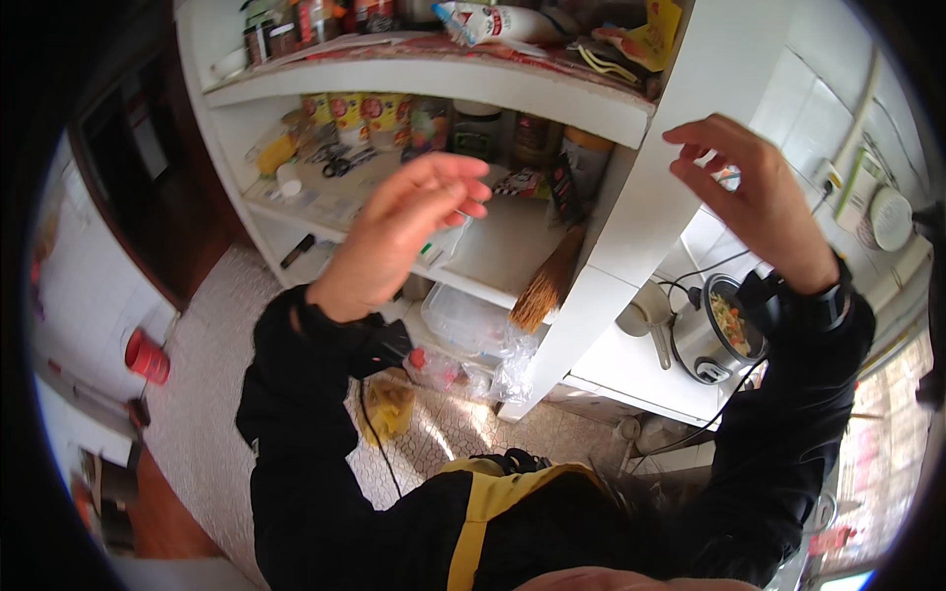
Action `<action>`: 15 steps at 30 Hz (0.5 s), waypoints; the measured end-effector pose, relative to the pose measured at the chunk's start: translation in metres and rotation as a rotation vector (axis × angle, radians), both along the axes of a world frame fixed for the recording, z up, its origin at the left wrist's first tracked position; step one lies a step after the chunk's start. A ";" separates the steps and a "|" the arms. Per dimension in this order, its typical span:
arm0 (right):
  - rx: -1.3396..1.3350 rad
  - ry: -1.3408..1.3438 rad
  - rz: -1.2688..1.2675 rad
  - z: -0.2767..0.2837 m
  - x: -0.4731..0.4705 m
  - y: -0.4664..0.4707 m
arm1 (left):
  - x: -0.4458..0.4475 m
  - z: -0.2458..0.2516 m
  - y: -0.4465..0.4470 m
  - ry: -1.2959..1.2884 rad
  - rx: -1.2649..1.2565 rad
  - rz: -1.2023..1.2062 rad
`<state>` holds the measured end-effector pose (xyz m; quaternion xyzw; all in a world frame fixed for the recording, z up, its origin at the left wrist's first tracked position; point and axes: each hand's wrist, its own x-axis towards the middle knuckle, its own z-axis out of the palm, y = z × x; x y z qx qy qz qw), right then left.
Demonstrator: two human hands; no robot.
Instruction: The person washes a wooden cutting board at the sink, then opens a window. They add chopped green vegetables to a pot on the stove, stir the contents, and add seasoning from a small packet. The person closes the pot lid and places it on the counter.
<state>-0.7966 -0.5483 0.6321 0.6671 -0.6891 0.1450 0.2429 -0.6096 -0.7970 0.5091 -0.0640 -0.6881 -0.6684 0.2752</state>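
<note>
Both hands are raised before a white tiled shelf unit (436, 77). My left hand (414, 221) is at the middle shelf, its fingers loosely curled with nothing seen between them. Behind it lie black scissors (338, 167), and a clear plastic container (447, 244) shows just below the fingers. My right hand (739, 181) hangs bent beside the shelf's right post, thumb and fingers apart, holding nothing that shows. A straw hand broom (545, 292) leans over the shelf edge between the hands. Below my right hand stands an electric cooker (715, 332) holding chopped food.
A saucepan (644, 316) sits by the cooker on the white counter (610, 363), with a black cord running across. Jars and yellow packs (369, 114) stand at the shelf's back. A red bucket (146, 357) and a yellow bag (388, 410) are on the floor.
</note>
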 end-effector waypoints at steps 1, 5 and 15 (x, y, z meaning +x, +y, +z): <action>0.026 0.059 -0.002 0.017 0.001 0.000 | 0.003 0.013 -0.012 0.010 -0.024 0.012; 0.027 0.236 -0.209 0.087 0.014 -0.020 | 0.012 0.046 -0.049 0.089 -0.120 0.014; 0.202 0.307 -0.251 0.101 -0.035 -0.126 | -0.050 0.104 -0.083 0.204 -0.420 0.019</action>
